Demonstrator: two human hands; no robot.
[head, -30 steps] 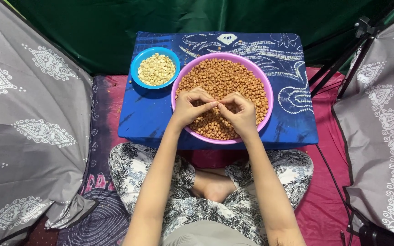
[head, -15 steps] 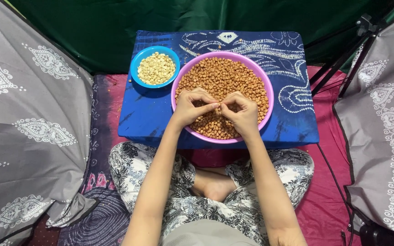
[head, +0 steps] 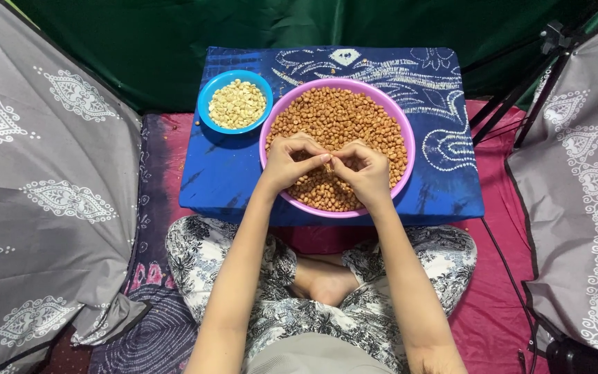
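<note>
1. Peanuts with brown skins (head: pixel 344 114) filled the big pink bowl (head: pixel 404 142) almost to the top. The bowl sat in the middle of the blue patterned cloth (head: pixel 444 187), near its front edge.
2. Both hands were over the front part of the pink bowl. The left hand (head: pixel 291 163) and the right hand (head: pixel 365 170) met in the middle, fingertips touching.
3. The fingers of both hands were curled in close and pinched together on something tiny. It looked like one peanut, but it was too small to see for sure.
4. The small blue bowl (head: pixel 205 104) stood near the back left corner of the cloth, just beside the pink bowl. It held pale peanuts with no skins (head: pixel 237 105).
5. The pale pile was small and the brown pile was very big. So I think only a little bit of the peeling was done, and most of it was left.
6. The person sat cross-legged in flowery trousers (head: pixel 202 256) on a red mat (head: pixel 500 305).
</note>
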